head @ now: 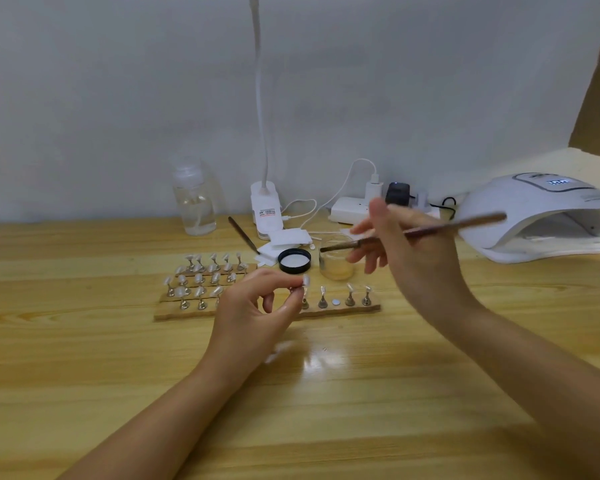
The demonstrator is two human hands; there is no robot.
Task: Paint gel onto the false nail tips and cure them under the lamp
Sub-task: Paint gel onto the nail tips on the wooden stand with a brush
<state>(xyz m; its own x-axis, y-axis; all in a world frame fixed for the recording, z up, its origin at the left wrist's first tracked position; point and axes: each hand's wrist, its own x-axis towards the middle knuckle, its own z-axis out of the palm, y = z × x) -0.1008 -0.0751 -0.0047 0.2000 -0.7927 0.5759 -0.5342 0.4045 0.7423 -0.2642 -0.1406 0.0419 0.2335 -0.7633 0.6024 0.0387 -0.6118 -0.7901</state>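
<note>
My left hand (pixel 257 306) pinches a small metal stand with a clear nail tip (pixel 305 280) on top, lifted just above the wooden strip (pixel 361 308). My right hand (pixel 409 258) holds a brown brush (pixel 430 230), its bristle end over the small glass jar of yellowish gel (pixel 336 263). Several more nail tips on metal stands (pixel 201 278) stand in rows on wooden strips to the left, and a few stand on the strip to the right. The white curing lamp (pixel 541 216) sits at the far right, its display lit.
A black jar lid (pixel 294 260) lies beside the jar, with white pads (pixel 284 242) and a second brush (pixel 243 233) behind it. At the back stand a clear pump bottle (pixel 194 202), a desk lamp base (pixel 265 209) and a power strip (pixel 350 207) with plugs and cables.
</note>
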